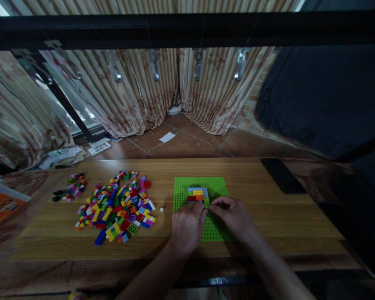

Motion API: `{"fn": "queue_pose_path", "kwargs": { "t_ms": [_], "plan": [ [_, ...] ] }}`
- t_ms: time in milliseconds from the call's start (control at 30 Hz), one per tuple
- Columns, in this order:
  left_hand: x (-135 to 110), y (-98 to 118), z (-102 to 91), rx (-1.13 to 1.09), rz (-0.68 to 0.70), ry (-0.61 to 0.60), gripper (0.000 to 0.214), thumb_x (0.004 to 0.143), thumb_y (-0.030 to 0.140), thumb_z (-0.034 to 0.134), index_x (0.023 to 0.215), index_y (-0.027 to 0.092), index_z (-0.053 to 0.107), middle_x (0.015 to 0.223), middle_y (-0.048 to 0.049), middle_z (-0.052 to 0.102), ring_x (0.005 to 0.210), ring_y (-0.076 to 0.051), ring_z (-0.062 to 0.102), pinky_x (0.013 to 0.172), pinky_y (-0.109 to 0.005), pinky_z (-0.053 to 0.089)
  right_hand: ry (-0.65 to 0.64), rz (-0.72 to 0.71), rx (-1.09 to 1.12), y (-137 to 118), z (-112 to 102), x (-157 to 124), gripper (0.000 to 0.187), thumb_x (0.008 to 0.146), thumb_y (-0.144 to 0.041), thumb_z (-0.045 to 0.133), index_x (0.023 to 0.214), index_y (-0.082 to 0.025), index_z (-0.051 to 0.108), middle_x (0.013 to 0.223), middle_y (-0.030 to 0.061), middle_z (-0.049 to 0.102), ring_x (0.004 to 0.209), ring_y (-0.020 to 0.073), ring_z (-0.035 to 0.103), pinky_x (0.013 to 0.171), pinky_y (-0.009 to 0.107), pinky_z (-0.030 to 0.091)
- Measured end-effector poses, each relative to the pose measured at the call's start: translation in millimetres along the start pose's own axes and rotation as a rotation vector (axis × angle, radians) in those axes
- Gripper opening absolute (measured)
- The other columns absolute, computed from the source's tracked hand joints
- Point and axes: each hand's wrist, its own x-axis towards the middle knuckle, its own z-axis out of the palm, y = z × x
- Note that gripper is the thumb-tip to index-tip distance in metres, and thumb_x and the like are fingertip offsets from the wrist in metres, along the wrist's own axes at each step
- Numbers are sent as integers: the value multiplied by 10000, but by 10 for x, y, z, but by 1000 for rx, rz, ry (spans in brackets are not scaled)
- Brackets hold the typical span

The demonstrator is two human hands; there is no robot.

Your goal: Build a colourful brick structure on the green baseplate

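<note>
A green studded baseplate point(218, 228) lies on the table, with a small build of toy bricks point(198, 193) on it in light blue, yellow, orange and red. My left hand point(188, 228) is closed at the near side of this build, its curled fingers covering part of it. From the right, my right hand point(234, 213) comes in with thumb and forefinger pinched together at the build's near right corner. The fingertips of both hands almost meet there. Whatever they grip is too small or too hidden to name.
A big heap of loose mixed bricks point(117, 208) lies left of the baseplate, with a smaller pile point(73, 187) beyond it. One tiny white piece point(161, 209) sits between heap and plate. A black phone point(283, 176) rests at the table's point(284, 221) far right.
</note>
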Motion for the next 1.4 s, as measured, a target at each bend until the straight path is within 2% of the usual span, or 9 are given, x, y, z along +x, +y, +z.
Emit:
{"fn": "queue_pose_path", "kwargs": {
  "t_ms": [167, 400, 600, 833, 1000, 1100, 1233, 1333, 1400],
  "plan": [
    [-6, -9, -3, -1, 20, 18, 146, 922, 262, 518, 809, 213, 598, 779, 9, 695, 696, -149, 620, 586, -272, 318, 4, 36, 7, -5, 8, 7, 177, 663, -367, 660, 667, -195, 701, 608, 11, 667, 586, 164, 582, 561, 281, 414],
    [-19, -16, 34, 39, 70, 19, 192, 896, 198, 522, 715, 203, 586, 700, -2, 657, 640, -140, 583, 560, -275, 291, 45, 22, -66, -5, 36, -2, 173, 673, -353, 629, 657, -193, 691, 610, 20, 670, 589, 171, 588, 580, 290, 422],
    [-32, -1, 54, 112, 102, 25, 190, 888, 154, 505, 727, 194, 598, 719, -29, 670, 653, -155, 597, 573, -276, 325, 47, 18, -121, -40, 60, -16, 189, 688, -359, 597, 627, -192, 660, 626, 24, 662, 617, 176, 596, 597, 290, 423],
    [-11, -57, -19, -127, -41, 1, 105, 886, 220, 539, 841, 226, 634, 807, -3, 713, 749, -148, 654, 643, -237, 409, -35, 31, -86, -48, 14, 9, 221, 689, -384, 597, 600, -184, 634, 563, 6, 613, 552, 147, 543, 547, 274, 386],
    [-43, -111, -169, -278, -74, 28, 155, 899, 219, 500, 864, 235, 651, 845, 0, 723, 767, -133, 665, 682, -221, 441, -81, 187, 126, -11, -40, 51, 353, 716, -523, 601, 630, -180, 608, 573, 13, 618, 509, 128, 532, 492, 249, 406],
    [-23, -231, -283, -317, -105, 102, 163, 896, 226, 496, 877, 223, 658, 805, -7, 716, 723, -129, 656, 651, -213, 438, -38, 176, 115, 4, -22, 59, 397, 734, -568, 592, 659, -178, 615, 593, 18, 625, 536, 135, 560, 508, 246, 427],
    [74, -546, -498, -368, -173, 179, 176, 882, 230, 494, 871, 190, 665, 698, -2, 668, 611, -116, 611, 586, -207, 426, 20, 113, 12, 31, -17, 68, 431, 761, -595, 560, 700, -177, 645, 634, 39, 654, 575, 163, 596, 549, 271, 453],
    [127, -849, -698, -398, -212, 157, 162, 843, 210, 524, 864, 165, 678, 736, -15, 679, 623, -120, 602, 594, -211, 443, 129, 36, -118, 38, -42, 66, 456, 796, -614, 516, 728, -184, 655, 686, 60, 678, 635, 199, 621, 607, 309, 471],
    [125, -1044, -825, -409, -242, 87, 157, 810, 184, 549, 875, 148, 688, 739, -23, 686, 634, -128, 603, 602, -217, 456, 196, -54, -203, 32, -39, 56, 455, 807, -619, 505, 805, -194, 668, 770, 69, 694, 716, 226, 641, 668, 337, 487]
  ]
}}
